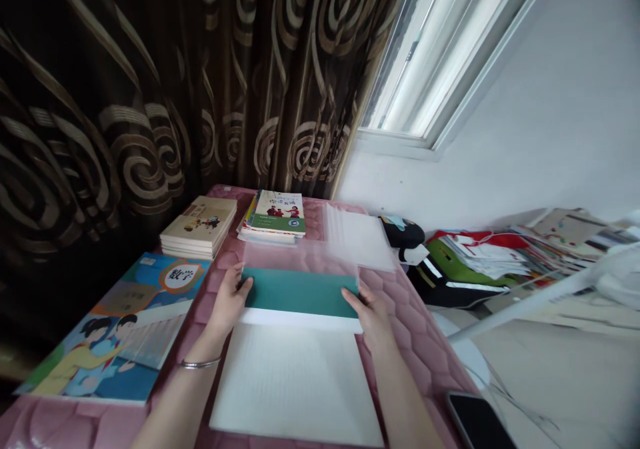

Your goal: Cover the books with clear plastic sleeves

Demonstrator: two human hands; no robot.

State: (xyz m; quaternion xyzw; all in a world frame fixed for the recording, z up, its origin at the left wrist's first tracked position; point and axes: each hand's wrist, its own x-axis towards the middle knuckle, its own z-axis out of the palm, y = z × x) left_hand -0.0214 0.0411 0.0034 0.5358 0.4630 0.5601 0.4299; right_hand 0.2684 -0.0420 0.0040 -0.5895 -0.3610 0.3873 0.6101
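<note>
A green book cover (pixel 300 291) with a white strip along its near edge lies between my hands. Clear plastic film (pixel 300 254) reaches past its far edge. My left hand (pixel 231 297) is closed on its left edge, thumb on top, with a bracelet on the wrist. At the right edge, my right hand (pixel 371 310) pinches the cover the same way. Nearer to me lies a pale page with faint lines (pixel 297 382); whether it is joined to the cover I cannot tell. Fingers under the cover are hidden.
A blue textbook (pixel 165 325) lies at left, before a stack of beige books (pixel 200 225). More books (pixel 276 214) sit farther back. Clear plastic sheets (pixel 359 235) lie at the back right. A phone (pixel 479 421) rests near the right edge of the pink quilted surface (pixel 407 329).
</note>
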